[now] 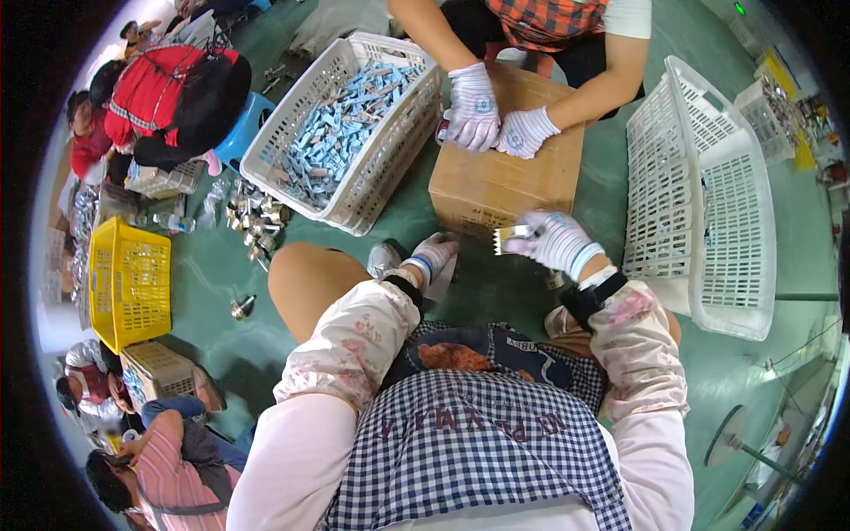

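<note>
A brown cardboard box (505, 184) stands on the floor in front of me, its near side facing me. My right hand (556, 243), in a striped white glove, is closed around a tape cutter (509, 239) with a jagged edge, close to the box's near lower edge. My left hand (431, 255), gloved alike, reaches to the box's near left corner with its fingers stretched out; its fingertips are partly hidden. Across from me, a co-worker's two gloved hands (496, 124) press on the top of the box.
To the left of the box, a white crate (361, 219) holds many small blue pieces. Metal fittings (257, 221) lie on the floor beside it. A tall white crate (660, 212) stands at the right. Farther left are a yellow basket (133, 288) and several seated people.
</note>
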`<state>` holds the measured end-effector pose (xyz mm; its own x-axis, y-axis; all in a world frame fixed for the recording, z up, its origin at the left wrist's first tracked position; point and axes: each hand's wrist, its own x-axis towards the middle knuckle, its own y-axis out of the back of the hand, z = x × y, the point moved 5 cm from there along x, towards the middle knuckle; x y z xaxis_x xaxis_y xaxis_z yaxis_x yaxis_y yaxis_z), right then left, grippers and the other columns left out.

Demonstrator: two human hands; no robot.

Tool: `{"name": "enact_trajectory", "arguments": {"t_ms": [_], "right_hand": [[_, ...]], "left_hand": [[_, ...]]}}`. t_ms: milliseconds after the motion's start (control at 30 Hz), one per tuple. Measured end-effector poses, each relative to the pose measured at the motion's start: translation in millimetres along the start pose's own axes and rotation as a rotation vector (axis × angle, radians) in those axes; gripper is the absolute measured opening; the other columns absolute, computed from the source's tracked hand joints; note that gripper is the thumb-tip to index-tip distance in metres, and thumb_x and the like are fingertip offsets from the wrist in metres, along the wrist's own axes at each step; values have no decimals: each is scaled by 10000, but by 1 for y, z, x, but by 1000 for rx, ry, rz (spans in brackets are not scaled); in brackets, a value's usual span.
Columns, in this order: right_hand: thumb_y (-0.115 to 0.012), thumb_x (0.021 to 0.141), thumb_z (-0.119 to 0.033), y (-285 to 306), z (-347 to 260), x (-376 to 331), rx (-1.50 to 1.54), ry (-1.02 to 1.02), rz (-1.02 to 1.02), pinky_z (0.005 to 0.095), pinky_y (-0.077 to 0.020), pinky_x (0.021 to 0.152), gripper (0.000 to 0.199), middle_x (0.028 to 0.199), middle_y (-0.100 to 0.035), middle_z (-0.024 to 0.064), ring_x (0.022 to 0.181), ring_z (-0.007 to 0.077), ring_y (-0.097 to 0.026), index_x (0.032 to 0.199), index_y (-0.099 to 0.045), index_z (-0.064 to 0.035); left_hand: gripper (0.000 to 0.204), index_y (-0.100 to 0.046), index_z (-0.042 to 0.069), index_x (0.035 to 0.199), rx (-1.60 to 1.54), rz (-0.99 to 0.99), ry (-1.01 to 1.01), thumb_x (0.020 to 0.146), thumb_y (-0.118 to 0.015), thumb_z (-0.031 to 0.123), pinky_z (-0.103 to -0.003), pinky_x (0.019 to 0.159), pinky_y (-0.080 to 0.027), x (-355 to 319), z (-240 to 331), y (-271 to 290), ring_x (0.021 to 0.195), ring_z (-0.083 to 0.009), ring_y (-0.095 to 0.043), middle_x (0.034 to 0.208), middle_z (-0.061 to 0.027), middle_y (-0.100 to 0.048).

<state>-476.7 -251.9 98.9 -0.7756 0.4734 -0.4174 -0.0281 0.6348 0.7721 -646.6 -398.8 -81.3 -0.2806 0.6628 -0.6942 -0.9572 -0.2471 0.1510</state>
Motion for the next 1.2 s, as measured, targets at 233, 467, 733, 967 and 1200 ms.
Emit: {"name": "enact_trajectory", "arguments": {"t_ms": [233,467,733,967,1200], "right_hand": [[-639,843,-429,-76,-67,39,-317,266,318,443,-503,706,323,790,-666,112,791,306,-659,892,-642,-110],[-526,896,-541,-121,-52,79,-25,74,263,445,-508,771,499,798,-703,140,771,312,-679,915,-691,-71],[-540,880,-572,-139,-39,79,635,-393,29,373,-493,654,556,645,-662,69,639,230,-639,704,-676,-62],[-574,890,-551,-127,-41,64,734,-470,-52,298,-390,459,482,647,-570,12,500,127,-490,803,-606,-79],[-587,883,-553,-135,-46,62,774,-438,-13,294,-390,473,486,631,-570,10,512,129,-497,774,-613,-81]], "left_hand": [[396,-574,3,1263,-193,12,32,946,-580,240,-323,952,-440,45,-62,16,1087,-231,-581,1204,-147,-640],[456,-539,68,1332,-96,85,13,933,-575,285,-366,965,-457,88,-118,26,1104,-289,-611,1198,-172,-647],[410,-617,63,1246,-139,64,-46,935,-580,327,-347,990,-432,77,-107,27,1164,-267,-590,1253,-146,-630],[408,-597,72,1276,-27,72,84,941,-578,305,-336,975,-442,36,-58,21,1152,-254,-597,1250,-133,-634],[419,-567,75,1310,-96,39,79,937,-582,264,-352,874,-504,-5,-28,22,1064,-240,-630,1203,-128,-654]]}}
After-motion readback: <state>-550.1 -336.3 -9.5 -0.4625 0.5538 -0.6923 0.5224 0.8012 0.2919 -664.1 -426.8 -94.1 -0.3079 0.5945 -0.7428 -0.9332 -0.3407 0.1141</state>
